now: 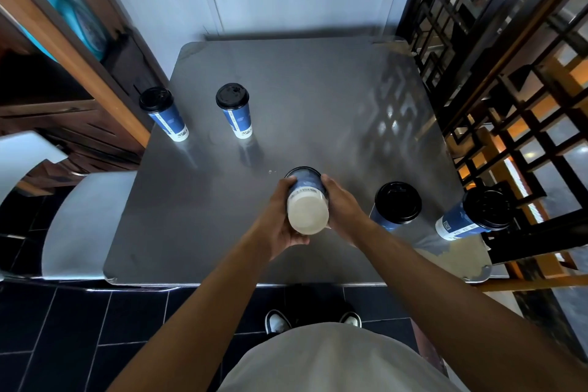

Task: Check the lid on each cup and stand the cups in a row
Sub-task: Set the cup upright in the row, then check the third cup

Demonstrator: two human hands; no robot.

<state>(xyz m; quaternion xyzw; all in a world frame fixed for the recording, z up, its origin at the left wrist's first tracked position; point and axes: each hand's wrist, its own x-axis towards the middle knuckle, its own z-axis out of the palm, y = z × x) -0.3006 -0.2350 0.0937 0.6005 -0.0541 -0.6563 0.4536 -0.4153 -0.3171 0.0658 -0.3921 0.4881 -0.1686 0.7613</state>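
A blue paper cup (307, 200) is held above the grey table (197, 207), tipped so its white base faces me and its lid end points away. My left hand (280, 219) grips its left side and my right hand (340, 204) grips its right side. Two blue cups with black lids stand upright at the far left: one (164, 113) near the table's left edge, another (234, 110) to its right. Two more lidded cups stand at the near right: one (396, 205) beside my right wrist, another (474, 213) by the right edge.
A metal chair (82, 219) stands against the table's left side. A dark lattice screen (496, 73) runs along the right, close to the rightmost cup. A wooden cabinet (73, 79) is at the left, a pale wall behind.
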